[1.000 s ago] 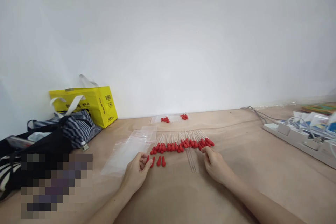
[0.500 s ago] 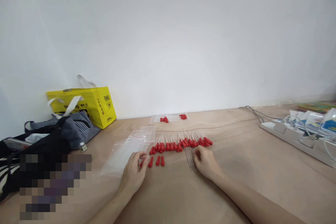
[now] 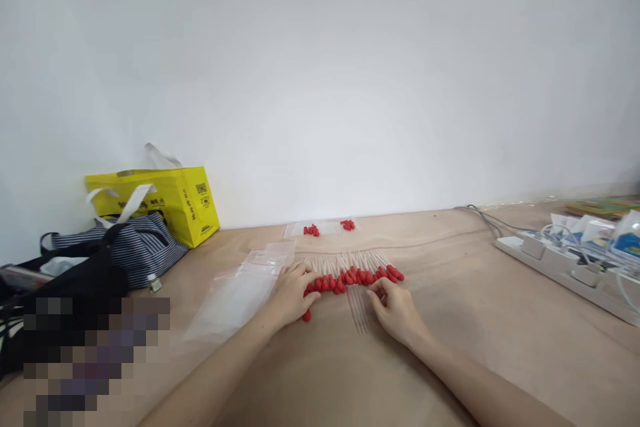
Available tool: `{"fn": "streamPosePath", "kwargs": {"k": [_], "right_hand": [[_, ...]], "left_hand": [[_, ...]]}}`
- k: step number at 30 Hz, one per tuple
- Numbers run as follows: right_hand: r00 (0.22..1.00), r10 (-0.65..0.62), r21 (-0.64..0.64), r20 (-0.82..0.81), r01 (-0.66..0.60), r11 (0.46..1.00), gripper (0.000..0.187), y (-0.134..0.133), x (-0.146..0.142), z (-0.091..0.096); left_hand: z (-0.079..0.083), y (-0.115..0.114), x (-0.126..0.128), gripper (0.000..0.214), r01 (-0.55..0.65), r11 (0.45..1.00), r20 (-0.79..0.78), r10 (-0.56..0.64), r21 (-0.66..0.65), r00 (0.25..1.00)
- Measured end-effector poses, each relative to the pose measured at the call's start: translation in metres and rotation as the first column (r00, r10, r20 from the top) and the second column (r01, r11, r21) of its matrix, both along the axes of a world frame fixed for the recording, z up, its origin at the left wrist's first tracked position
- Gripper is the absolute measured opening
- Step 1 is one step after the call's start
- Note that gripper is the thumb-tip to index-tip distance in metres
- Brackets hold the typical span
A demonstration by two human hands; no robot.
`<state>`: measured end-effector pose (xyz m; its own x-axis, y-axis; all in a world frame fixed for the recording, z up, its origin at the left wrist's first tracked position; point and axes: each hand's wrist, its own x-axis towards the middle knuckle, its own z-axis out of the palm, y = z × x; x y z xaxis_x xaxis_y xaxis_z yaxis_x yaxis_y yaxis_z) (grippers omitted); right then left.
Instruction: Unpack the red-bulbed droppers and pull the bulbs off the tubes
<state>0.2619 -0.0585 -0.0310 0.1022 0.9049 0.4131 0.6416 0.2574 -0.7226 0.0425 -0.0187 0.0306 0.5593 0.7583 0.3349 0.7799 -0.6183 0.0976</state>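
A row of droppers (image 3: 363, 275) with red rubber bulbs and thin clear tubes lies across the middle of the table, bulbs towards me. Over the row's left end reaches my left hand (image 3: 293, 293), its fingers stretched out and thumb apart. It covers some bulbs, and one loose red bulb (image 3: 307, 315) shows just below its thumb. My right hand (image 3: 393, 307) rests in front of the row's right part, fingers curled and thumb close to the index finger; whatever is between them is hidden. Several bare clear tubes (image 3: 358, 310) lie immediately left of it.
Clear zip bags (image 3: 225, 297) lie left of the row. Against the wall lies another bag (image 3: 327, 227) with red-bulbed droppers. A yellow bag (image 3: 193, 203), a striped bag (image 3: 147, 247) and a black bag (image 3: 95, 287) stand left. A power strip (image 3: 560, 273) with cables is at right.
My left hand has moved right and forward from the loose bulbs to the row's left end, its fingers now more spread. My right hand has stayed nearly in place beside the tubes.
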Motion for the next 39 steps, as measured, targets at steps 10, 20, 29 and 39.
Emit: {"fn": "streamPosePath", "kwargs": {"k": [10,20,29,39], "right_hand": [[0.996,0.016,0.094,-0.085,-0.008,0.996,0.017,-0.001,0.004,0.001],[0.988,-0.023,0.429,0.152,-0.045,0.902,0.014,-0.013,-0.003,0.009],[0.842,0.028,0.467,0.539,-0.327,0.821,0.028,-0.023,-0.019,0.011],[0.822,0.059,0.504,0.566,-0.402,0.765,0.012,-0.019,-0.03,0.001]], "left_hand": [[-0.004,0.018,0.005,0.009,0.027,0.999,0.097,-0.022,-0.043,0.995],[-0.024,-0.029,-0.034,0.014,-0.034,0.992,0.633,-0.054,0.125,0.772],[-0.045,-0.052,-0.012,0.012,0.199,0.98,0.65,-0.139,-0.02,0.747],[-0.049,-0.053,-0.007,0.027,0.164,0.981,0.346,-0.189,0.1,0.919]]}}
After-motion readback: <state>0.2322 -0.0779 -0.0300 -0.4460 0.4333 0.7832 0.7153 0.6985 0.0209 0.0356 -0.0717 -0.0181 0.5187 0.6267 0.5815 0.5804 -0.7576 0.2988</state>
